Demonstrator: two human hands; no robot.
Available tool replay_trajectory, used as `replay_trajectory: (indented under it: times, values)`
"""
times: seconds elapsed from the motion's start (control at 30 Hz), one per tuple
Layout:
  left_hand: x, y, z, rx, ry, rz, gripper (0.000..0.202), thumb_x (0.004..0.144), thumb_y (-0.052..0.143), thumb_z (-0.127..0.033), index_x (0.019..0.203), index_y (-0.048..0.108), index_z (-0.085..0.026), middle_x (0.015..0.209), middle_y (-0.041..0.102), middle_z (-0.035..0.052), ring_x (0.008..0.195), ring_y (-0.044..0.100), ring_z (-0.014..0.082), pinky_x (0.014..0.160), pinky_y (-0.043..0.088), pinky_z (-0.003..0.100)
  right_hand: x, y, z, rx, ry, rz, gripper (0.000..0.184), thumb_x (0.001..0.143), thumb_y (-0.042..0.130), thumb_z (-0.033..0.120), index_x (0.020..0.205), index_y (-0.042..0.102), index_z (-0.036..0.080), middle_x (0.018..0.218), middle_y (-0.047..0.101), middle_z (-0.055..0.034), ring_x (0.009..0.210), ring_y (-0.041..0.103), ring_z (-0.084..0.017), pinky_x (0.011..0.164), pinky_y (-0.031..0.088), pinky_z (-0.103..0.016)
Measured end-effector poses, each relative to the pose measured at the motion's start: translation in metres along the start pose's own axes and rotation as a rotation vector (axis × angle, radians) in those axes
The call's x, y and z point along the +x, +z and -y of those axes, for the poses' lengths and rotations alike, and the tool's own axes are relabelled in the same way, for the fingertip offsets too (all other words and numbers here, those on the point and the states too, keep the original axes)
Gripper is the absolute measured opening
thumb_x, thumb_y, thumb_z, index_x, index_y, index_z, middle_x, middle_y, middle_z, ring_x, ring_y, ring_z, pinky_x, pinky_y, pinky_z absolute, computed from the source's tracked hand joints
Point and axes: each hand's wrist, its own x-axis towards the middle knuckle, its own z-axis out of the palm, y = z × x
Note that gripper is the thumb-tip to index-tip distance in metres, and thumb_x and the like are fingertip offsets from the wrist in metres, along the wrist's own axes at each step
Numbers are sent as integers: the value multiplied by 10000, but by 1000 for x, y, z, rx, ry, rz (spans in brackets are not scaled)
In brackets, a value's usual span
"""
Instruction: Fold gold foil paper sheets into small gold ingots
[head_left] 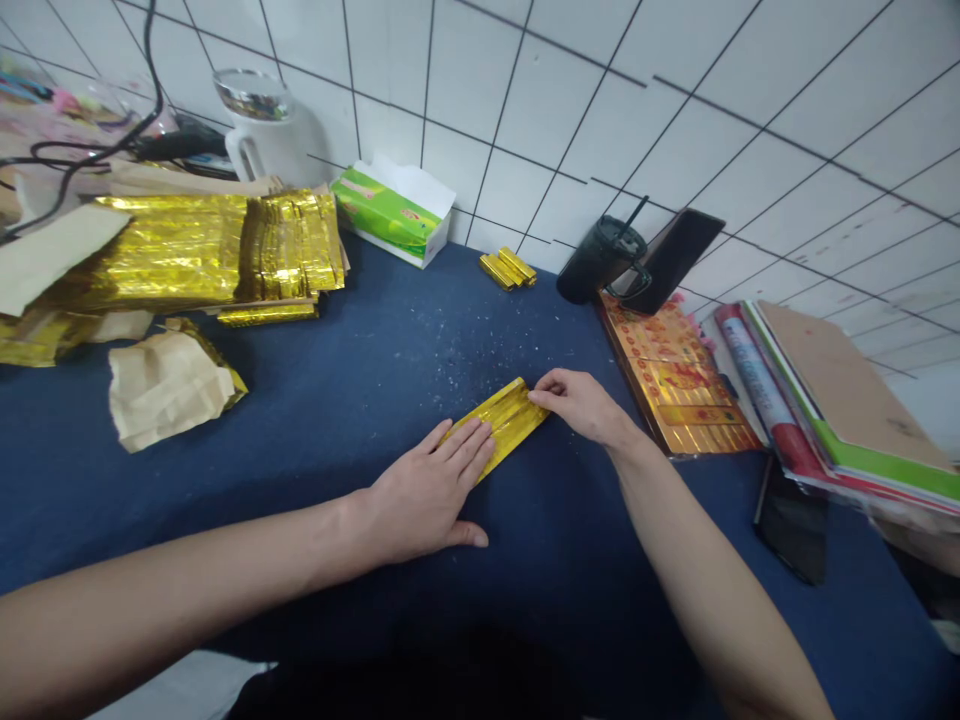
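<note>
A strip of gold foil paper lies slantwise on the dark blue tabletop, with crease lines along its length. My left hand rests flat on its near left end, fingers stretched out and thumb apart on the table. At the far right end, my right hand pinches the strip's edge between thumb and fingers. Beyond the strip, close to the wall, sit several small gold foil rolls. Pale specks are scattered on the table between the rolls and the strip.
Stacked gold foil paper fills the left, beside a crumpled piece. A green tissue pack and a white mug stand by the tiled wall. Rightward are a black cup, red-gold printed packets, a phone and stacked papers.
</note>
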Motion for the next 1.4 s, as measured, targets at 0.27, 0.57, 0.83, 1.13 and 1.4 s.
replay_trajectory:
  times: [0.27,0.57,0.83,1.13,1.4]
  values:
    - [0,3,-2,6,-21,-28,890,788,290,-693,1374,255,-25,1442,231,183,1343,172,304,1071,177,457,2,1,5,122,-33,55,250,738,557,417,678,603,179,613,582,5,558,512,-121,504,363,-237]
    - [-1,1,-7,25,-28,-58,877,790,318,-680,1354,299,-8,1421,283,193,1325,223,314,1062,206,461,11,7,11,230,-80,79,214,729,523,353,658,578,158,544,534,20,482,461,-100,464,354,-227]
    - [13,-6,-13,65,1,-76,890,767,384,-678,1296,389,38,1373,353,230,1291,303,321,1062,237,408,57,1,15,153,-222,78,191,714,573,344,685,625,163,632,595,12,604,518,-119,563,374,-235]
    - [10,-5,-20,41,18,-102,907,762,342,-703,1290,395,32,1358,372,246,1287,300,337,1046,245,413,63,-3,22,20,-286,166,165,723,591,325,690,646,173,646,624,19,618,535,-115,565,350,-223]
    - [10,-10,3,57,-26,-22,930,762,279,-724,1354,301,-8,1418,275,211,1323,231,319,1055,191,488,58,-3,27,-110,-318,150,143,744,572,307,696,634,187,639,610,29,597,516,-107,538,308,-218]
